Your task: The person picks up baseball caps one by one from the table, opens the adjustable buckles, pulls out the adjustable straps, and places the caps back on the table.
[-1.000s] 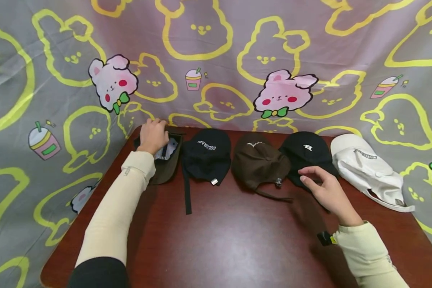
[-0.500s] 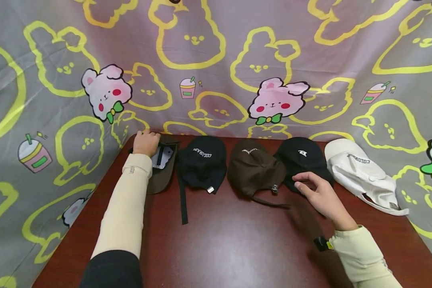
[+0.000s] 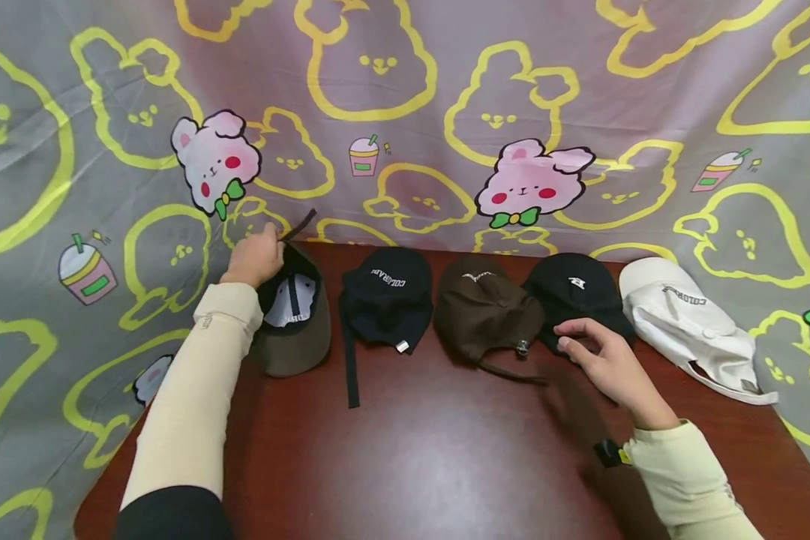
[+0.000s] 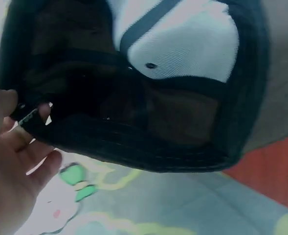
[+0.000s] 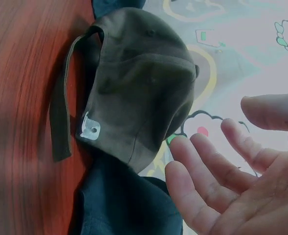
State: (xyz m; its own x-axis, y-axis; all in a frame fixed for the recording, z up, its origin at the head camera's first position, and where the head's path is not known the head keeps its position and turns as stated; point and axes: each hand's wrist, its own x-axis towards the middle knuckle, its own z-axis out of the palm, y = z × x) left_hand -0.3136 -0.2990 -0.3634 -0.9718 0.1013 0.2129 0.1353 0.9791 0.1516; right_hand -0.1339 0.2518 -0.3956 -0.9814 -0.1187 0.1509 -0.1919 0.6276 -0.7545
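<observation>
At the left end of the row, my left hand (image 3: 256,255) grips the back edge of a grey-brown cap (image 3: 295,351). The cap is tipped so its dark inside and pale front lining face me, with its brim low and a loose strap sticking up behind. In the left wrist view, thumb and fingers pinch the cap's edge at the strap fitting (image 4: 27,116). My right hand (image 3: 610,367) hovers in front of a black cap (image 3: 574,283) with a white letter, fingers relaxed and holding nothing. The right wrist view shows a brown cap (image 5: 144,88) beyond those fingers.
A black cap (image 3: 388,292) with white lettering and a hanging strap lies right of the held cap. The white cap (image 3: 691,319) is at the row's right end. Behind the reddish-brown table (image 3: 405,450) hangs a patterned cloth (image 3: 432,135).
My left hand has moved left, tilting the grey-brown cap so more of its inside shows and its strap swings up. The right hand stays nearly still. The head view shifted slightly.
</observation>
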